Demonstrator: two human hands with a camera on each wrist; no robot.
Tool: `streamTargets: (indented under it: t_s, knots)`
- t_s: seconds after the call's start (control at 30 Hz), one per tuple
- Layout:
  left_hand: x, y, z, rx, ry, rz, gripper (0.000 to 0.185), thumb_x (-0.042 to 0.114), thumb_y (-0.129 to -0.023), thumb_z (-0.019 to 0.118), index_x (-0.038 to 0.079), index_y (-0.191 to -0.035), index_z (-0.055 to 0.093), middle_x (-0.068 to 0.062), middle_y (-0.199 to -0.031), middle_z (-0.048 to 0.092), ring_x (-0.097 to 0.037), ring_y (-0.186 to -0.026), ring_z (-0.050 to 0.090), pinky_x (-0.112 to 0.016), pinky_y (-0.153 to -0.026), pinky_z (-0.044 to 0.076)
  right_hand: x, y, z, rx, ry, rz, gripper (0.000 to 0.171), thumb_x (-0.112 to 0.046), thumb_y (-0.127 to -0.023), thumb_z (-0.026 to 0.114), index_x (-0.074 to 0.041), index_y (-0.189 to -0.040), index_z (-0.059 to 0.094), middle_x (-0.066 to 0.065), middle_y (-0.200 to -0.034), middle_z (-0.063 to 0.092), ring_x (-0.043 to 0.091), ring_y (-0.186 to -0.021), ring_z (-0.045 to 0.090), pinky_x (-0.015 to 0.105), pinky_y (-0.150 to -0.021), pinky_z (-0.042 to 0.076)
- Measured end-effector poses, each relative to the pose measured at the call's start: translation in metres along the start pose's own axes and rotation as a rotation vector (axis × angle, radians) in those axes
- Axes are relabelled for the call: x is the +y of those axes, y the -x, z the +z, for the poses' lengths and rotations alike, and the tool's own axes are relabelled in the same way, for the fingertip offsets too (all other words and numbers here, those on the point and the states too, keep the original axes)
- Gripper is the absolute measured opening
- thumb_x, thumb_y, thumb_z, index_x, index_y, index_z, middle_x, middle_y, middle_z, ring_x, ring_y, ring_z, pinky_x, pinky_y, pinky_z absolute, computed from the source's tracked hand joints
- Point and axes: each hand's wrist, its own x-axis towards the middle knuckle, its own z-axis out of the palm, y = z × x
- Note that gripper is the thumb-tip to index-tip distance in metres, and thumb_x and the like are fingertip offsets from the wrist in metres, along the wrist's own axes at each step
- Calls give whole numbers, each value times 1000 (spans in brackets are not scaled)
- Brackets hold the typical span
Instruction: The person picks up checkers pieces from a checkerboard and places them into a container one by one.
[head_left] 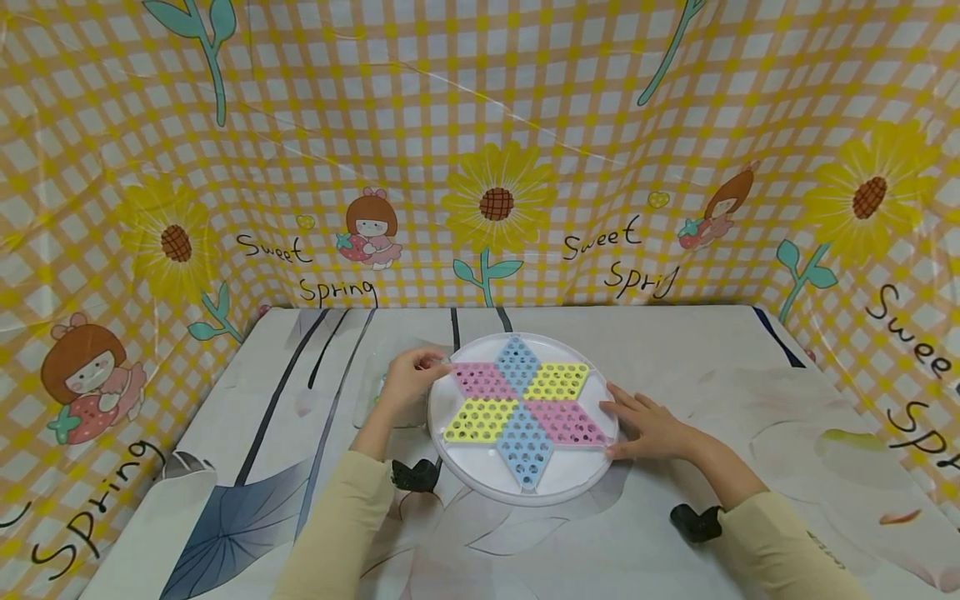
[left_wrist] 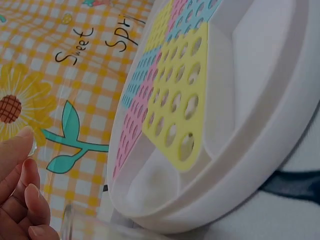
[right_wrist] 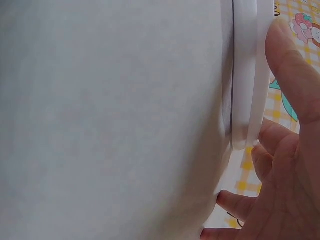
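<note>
A round white Chinese checkers board [head_left: 480,479] lies on the table, its star of pink, blue and yellow hole panels facing up. Beside its upper left edge is my left hand [head_left: 408,382]. Between that thumb and forefinger I pinch a small clear piece, seemingly a glass marble [left_wrist: 34,149], mostly hidden by the fingers. My right hand [head_left: 651,427] touches the board's right rim with its fingers spread. In the right wrist view the thumb [right_wrist: 285,55] lies along the white rim. Dark marbles seem to sit in some holes, too small to tell surely.
A clear plastic box [head_left: 367,400] stands left of the board, partly behind my left hand. Black wrist straps [head_left: 415,475] show at both wrists. The table [head_left: 675,350] has a printed cover; a yellow checked cloth [head_left: 420,108] hangs around its back and sides.
</note>
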Motion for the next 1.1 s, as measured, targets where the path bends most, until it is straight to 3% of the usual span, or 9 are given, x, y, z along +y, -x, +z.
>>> streamTargets:
  t_s: [0.5, 0.73, 1.1]
  knots:
    - [-14, 5, -17, 59, -61, -24, 27, 22, -82, 68, 8, -105, 65, -6, -89, 57, -17, -80, 50, -24, -64, 42, 2, 0, 2, -2, -10, 14, 85, -51, -75, 66, 0, -136, 37, 25, -147, 12, 61, -124, 13, 74, -92, 14]
    - [-22, 9, -33, 66, -16, -43, 28, 20, -82, 68, 7, -106, 65, -4, -83, 54, -16, -72, 50, -24, -60, 42, 2, 0, 2, 7, -3, 1, 84, -50, -75, 67, 1, -135, 37, 26, -147, 13, 62, -123, 14, 74, -91, 14]
    - [-30, 9, -45, 74, -66, -6, 29, 16, -80, 69, 0, -103, 65, -3, -77, 53, -11, -64, 45, -23, -56, 39, 3, 2, 1, 27, -36, -22, 85, -53, -75, 66, -1, -135, 38, 23, -148, 13, 63, -122, 13, 75, -90, 13]
